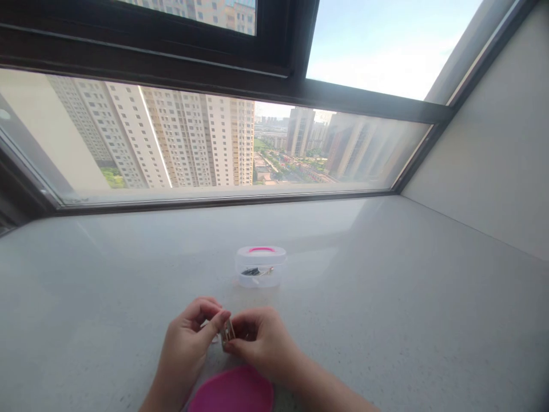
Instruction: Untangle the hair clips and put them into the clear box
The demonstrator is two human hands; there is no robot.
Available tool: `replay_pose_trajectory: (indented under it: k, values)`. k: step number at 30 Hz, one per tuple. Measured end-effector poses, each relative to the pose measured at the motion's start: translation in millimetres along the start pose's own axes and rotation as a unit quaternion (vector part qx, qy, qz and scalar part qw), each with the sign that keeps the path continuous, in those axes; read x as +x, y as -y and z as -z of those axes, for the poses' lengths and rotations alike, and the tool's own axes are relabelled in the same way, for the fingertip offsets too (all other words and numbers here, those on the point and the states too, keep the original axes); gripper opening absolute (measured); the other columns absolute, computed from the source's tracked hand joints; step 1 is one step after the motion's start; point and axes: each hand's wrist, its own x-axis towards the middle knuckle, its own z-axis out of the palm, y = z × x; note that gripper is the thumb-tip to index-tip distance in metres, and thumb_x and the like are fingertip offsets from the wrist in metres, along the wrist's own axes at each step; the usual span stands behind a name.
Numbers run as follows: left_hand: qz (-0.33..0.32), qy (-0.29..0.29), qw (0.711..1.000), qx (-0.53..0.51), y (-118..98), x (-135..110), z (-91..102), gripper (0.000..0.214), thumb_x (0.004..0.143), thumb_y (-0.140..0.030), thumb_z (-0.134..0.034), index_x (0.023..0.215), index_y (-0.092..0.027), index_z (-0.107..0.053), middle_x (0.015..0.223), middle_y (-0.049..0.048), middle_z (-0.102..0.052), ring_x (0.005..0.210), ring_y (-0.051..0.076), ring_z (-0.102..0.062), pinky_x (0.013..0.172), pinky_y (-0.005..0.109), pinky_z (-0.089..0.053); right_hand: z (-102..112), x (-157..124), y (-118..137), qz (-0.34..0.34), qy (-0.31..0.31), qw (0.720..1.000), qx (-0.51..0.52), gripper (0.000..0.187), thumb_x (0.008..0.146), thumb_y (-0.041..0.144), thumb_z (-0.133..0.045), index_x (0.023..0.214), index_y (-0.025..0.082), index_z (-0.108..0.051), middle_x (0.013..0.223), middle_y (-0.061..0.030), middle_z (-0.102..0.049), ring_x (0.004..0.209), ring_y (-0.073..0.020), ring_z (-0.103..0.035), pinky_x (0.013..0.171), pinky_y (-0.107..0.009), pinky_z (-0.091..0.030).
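My left hand (186, 343) and my right hand (259, 343) meet low in the middle of the view, fingers curled. Between their fingertips they pinch a small metal clip-like object (227, 332); its exact kind is too small to make out. A little beyond the hands stands a small clear plastic box (259, 266) with a white lid and a pink handle; a few small dark and metal pieces lie inside it. Just below my hands, at the bottom edge, lies a round pink thing (234, 392), partly hidden by my wrists.
Everything rests on a wide pale grey stone sill (386, 297). A large window with a dark frame (214, 201) runs along its far edge, with tall buildings outside. A light wall (493, 160) closes off the right side.
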Motion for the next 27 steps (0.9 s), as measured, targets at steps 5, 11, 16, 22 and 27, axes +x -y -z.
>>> replay_pose_trajectory:
  k: [5,11,16,22,27]
  values:
    - [-0.003,0.029,0.999,-0.021,-0.4,-2.8,-3.9,0.018,0.069,-0.032,-0.075,0.081,-0.019,-0.075,0.091,0.0038,-0.06,0.069,0.015,-0.058,0.051,0.021,-0.048,1.3,3.2,0.8,0.026,-0.03,0.999,0.032,0.008,0.069,0.02,-0.072,0.071,0.012,-0.072,0.058,0.0025,-0.057,0.053,-0.0081,-0.043,0.051,-0.02,-0.031]
    - [-0.015,0.075,0.995,-0.06,-9.8,-6.8,-12.2,0.021,0.073,-0.03,-0.072,0.09,-0.021,-0.077,0.082,0.0042,-0.063,0.074,0.017,-0.06,0.064,0.024,-0.052,3.5,7.1,1.3,0.007,-0.046,0.984,0.17,0.03,0.061,0.034,-0.082,0.079,0.012,-0.074,0.066,-0.0032,-0.066,0.054,-0.0112,-0.052,0.051,-0.022,-0.041]
    - [-0.02,0.09,0.993,-0.078,-8.7,-9.7,-14.0,0.03,0.072,-0.03,-0.073,0.101,-0.023,-0.074,0.091,0.0049,-0.062,0.072,0.016,-0.06,0.06,0.024,-0.051,6.6,7.6,5.1,0.02,-0.069,0.975,0.209,0.027,0.062,0.029,-0.082,0.08,0.011,-0.074,0.071,-0.0053,-0.07,0.057,-0.012,-0.057,0.053,-0.022,-0.043]
    - [-0.04,0.147,0.986,-0.062,2.5,-7.5,-10.3,0.036,0.075,-0.022,-0.071,0.111,-0.027,-0.069,0.092,0.0036,-0.057,0.073,0.016,-0.059,0.062,0.027,-0.054,9.7,8.6,6.9,0.005,-0.066,0.967,0.246,0.027,0.058,0.027,-0.083,0.076,0.01,-0.073,0.064,-0.0042,-0.068,0.05,-0.0106,-0.055,0.048,-0.021,-0.042]
    - [-0.06,0.128,0.99,-0.009,2.3,-5.1,-8.4,0.031,0.074,-0.02,-0.072,0.104,-0.025,-0.071,0.09,0.0028,-0.059,0.074,0.017,-0.061,0.06,0.025,-0.053,10.0,6.7,8.5,-0.008,-0.038,0.967,0.25,0.027,0.059,0.027,-0.083,0.076,0.009,-0.072,0.059,-0.0021,-0.065,0.047,-0.0085,-0.053,0.047,-0.02,-0.04]
